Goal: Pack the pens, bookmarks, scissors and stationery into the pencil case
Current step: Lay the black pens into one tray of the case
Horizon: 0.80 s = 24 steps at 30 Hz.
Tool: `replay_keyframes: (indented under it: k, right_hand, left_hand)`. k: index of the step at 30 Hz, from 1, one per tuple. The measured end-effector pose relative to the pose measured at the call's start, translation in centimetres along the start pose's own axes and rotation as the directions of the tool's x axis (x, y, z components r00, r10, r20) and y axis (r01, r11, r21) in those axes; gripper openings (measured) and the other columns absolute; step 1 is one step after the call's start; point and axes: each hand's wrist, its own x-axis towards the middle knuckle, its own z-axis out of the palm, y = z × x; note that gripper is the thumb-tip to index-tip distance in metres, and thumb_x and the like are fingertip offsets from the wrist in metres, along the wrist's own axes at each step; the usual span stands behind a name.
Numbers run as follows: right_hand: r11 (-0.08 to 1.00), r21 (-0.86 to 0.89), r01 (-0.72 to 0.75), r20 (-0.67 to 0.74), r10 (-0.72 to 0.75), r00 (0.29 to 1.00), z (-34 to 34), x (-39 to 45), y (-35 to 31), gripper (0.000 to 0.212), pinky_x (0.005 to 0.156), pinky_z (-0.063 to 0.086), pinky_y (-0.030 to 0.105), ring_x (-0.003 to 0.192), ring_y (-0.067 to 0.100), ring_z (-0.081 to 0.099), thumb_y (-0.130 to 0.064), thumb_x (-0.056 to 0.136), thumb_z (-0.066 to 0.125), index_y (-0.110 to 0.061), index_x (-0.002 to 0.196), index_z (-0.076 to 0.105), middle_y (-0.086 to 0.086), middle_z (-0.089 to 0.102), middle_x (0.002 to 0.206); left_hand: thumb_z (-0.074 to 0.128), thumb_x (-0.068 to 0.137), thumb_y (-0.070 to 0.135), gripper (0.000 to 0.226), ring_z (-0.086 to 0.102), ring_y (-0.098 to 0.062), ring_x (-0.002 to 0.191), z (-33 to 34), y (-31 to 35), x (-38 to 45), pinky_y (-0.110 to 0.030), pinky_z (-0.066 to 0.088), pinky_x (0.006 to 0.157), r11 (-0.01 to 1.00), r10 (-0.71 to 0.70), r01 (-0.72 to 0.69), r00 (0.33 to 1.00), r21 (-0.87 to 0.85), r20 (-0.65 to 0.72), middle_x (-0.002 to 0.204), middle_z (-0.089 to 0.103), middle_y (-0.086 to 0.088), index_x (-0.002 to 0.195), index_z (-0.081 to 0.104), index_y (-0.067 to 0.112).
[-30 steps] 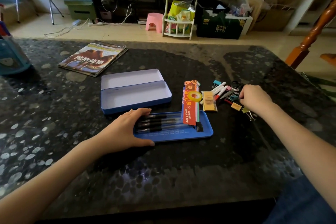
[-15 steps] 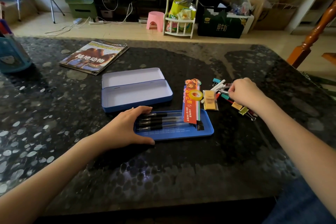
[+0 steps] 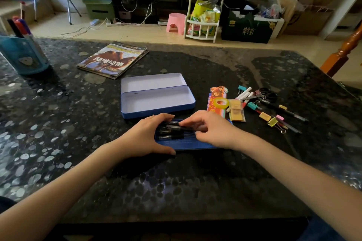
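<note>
The blue tin pencil case (image 3: 156, 101) lies open, its two white halves bare. In front of it sits the blue inner tray (image 3: 188, 146) with several black pens (image 3: 172, 136) lying in it. My left hand (image 3: 148, 135) grips the tray's left end, thumb on the front edge. My right hand (image 3: 213, 129) hovers over the tray's right half and pinches a black pen (image 3: 187, 128) above the others. Bookmarks (image 3: 216, 95) with a yellow tape roll (image 3: 221, 102) on them lean on the tray's right end. Further right lie black scissors (image 3: 269, 94), loose pens (image 3: 290, 114) and binder clips (image 3: 273, 122).
A magazine (image 3: 113, 60) lies at the back left of the dark stone table (image 3: 78, 123). A blue pen holder (image 3: 25, 56) stands at the far left. A small packet of tan pads (image 3: 237, 110) lies beside the tape. A wooden chair post (image 3: 344, 51) rises at the right edge.
My right hand has left the stationery pile and come left over the tray, now with a black pen in its fingers. My left hand has stayed on the tray's end.
</note>
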Motion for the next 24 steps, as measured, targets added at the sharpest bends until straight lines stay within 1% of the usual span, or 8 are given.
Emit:
replay_keyframes:
  k: [3,7,10,13,16,19,22,24]
  right_hand:
    - [0.999,0.02,0.048,-0.024,-0.048,0.999,0.6,-0.3,-0.4,0.045,0.087,0.045,0.007,0.1,0.001,0.059,0.009,0.083,0.056,-0.017,0.118,0.067,-0.008,0.059,0.108]
    - [0.987,-0.069,0.145,0.006,-0.145,0.989,1.5,-0.7,-0.7,0.035,0.09,0.043,0.011,0.1,0.001,0.058,0.004,0.082,0.062,-0.016,0.109,0.071,-0.005,0.065,0.107]
    - [0.975,-0.119,0.189,0.015,-0.188,0.982,2.5,-0.9,-0.8,0.034,0.09,0.04,0.007,0.101,0.0,0.056,0.003,0.082,0.061,-0.016,0.109,0.071,-0.003,0.068,0.108]
    - [0.965,-0.167,0.202,-0.086,-0.219,0.972,3.6,-0.8,-0.9,0.031,0.091,0.041,0.016,0.104,0.009,0.057,0.002,0.083,0.06,-0.015,0.107,0.07,0.0,0.067,0.108]
    - [0.962,-0.234,0.143,-0.14,-0.179,0.974,4.2,-0.7,-1.0,0.026,0.092,0.044,0.027,0.106,0.012,0.054,-0.004,0.086,0.06,-0.019,0.106,0.067,-0.002,0.063,0.108]
    - [0.95,-0.3,0.083,-0.208,-0.15,0.967,4.0,-0.6,-0.9,0.02,0.087,0.046,0.031,0.102,0.012,0.051,-0.006,0.086,0.06,-0.021,0.098,0.065,-0.004,0.059,0.104]
    - [0.947,-0.311,0.083,-0.145,-0.133,0.981,3.4,-0.5,-0.9,0.018,0.085,0.045,0.031,0.101,0.013,0.05,-0.005,0.086,0.059,-0.019,0.095,0.066,-0.004,0.058,0.101]
    - [0.952,-0.293,0.087,-0.107,-0.123,0.987,3.2,-0.4,-0.9,0.018,0.087,0.047,0.03,0.1,0.011,0.052,-0.007,0.087,0.059,-0.019,0.096,0.068,-0.004,0.059,0.101]
  left_hand:
    - [0.081,0.056,0.053,0.095,0.043,-0.001,0.12,0.1,-0.1,0.1,-0.018,0.033,0.101,1.0,0.005,-0.005,1.0,-0.015,-0.014,0.133,0.047,0.014,0.136,0.035,0.034]
    - [0.082,0.054,0.053,0.096,0.045,-0.001,0.118,0.2,-0.2,0.2,-0.019,0.035,0.1,0.999,0.004,-0.004,1.0,-0.033,-0.016,0.131,0.049,0.013,0.135,0.036,0.033]
    - [0.083,0.055,0.051,0.095,0.045,0.0,0.118,0.2,-0.1,0.1,-0.019,0.035,0.101,0.999,0.014,-0.014,1.0,-0.035,-0.019,0.131,0.049,0.014,0.135,0.037,0.032]
    - [0.083,0.055,0.049,0.093,0.044,0.002,0.116,0.1,-0.1,0.2,-0.017,0.034,0.099,0.999,0.011,-0.012,1.0,-0.046,-0.025,0.128,0.049,0.017,0.135,0.038,0.033]
    - [0.084,0.056,0.048,0.088,0.045,0.005,0.113,0.1,-0.1,0.2,-0.014,0.035,0.096,0.998,0.018,-0.02,1.0,-0.066,-0.018,0.122,0.049,0.022,0.131,0.041,0.034]
    - [0.082,0.06,0.047,0.079,0.048,0.006,0.111,0.0,-0.2,0.3,-0.013,0.037,0.093,0.993,0.004,-0.005,1.0,-0.116,-0.006,0.12,0.052,0.022,0.128,0.044,0.035]
    - [0.077,0.07,0.04,0.065,0.05,0.006,0.11,-0.1,-0.4,0.5,-0.009,0.039,0.09,0.984,-0.021,0.019,1.0,-0.178,-0.005,0.118,0.053,0.022,0.127,0.046,0.035]
    - [0.076,0.073,0.035,0.059,0.05,0.009,0.109,0.1,-0.5,0.5,-0.003,0.037,0.087,0.988,-0.01,0.005,0.999,-0.158,-0.032,0.118,0.054,0.022,0.125,0.049,0.034]
